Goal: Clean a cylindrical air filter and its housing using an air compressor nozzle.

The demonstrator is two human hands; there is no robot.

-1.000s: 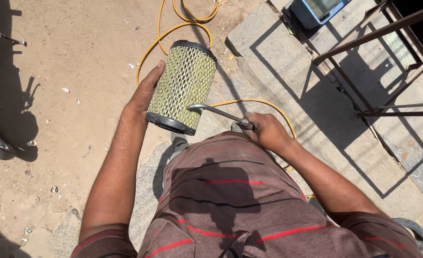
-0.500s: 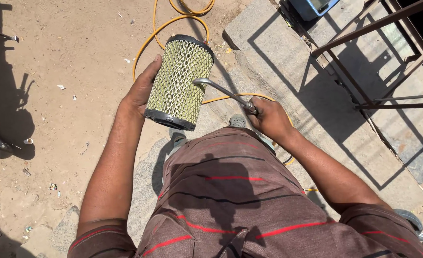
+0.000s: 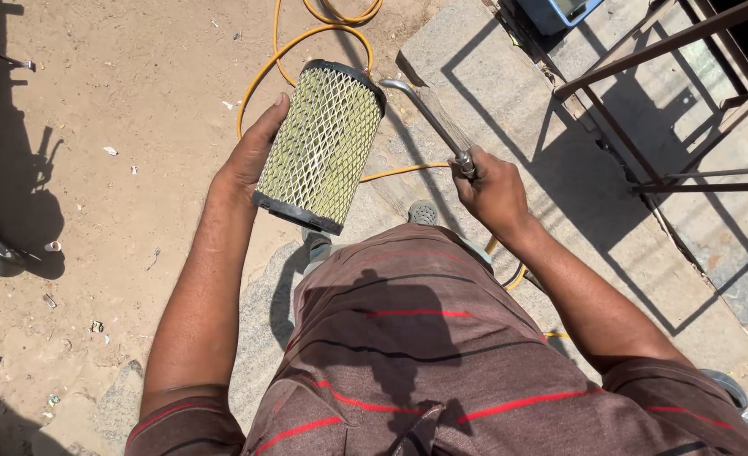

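Left hand (image 3: 251, 156) grip: wrapped around the side of a cylindrical air filter (image 3: 321, 145), thumb along the upper flank, fingers hidden behind the body. Right hand (image 3: 490, 190) grip: closed in a fist on the handle of a metal air blow gun (image 3: 431, 114), whose bent nozzle tip sits just beside the filter's far end cap.

Location: the filter is held in the air, tilted, above sandy ground (image 3: 120, 101) and beside a grey stone slab (image 3: 484, 76). A yellow hose (image 3: 285, 46) loops across the ground behind it.

Handling, as judged: the filter looks light for its bulk. The expanded metal mesh is stiff but thin and likely dents under hard squeezing; the pleated medium beneath is probably fragile. The black end caps appear to be the firmest places to take hold. The mesh texture should resist slipping.
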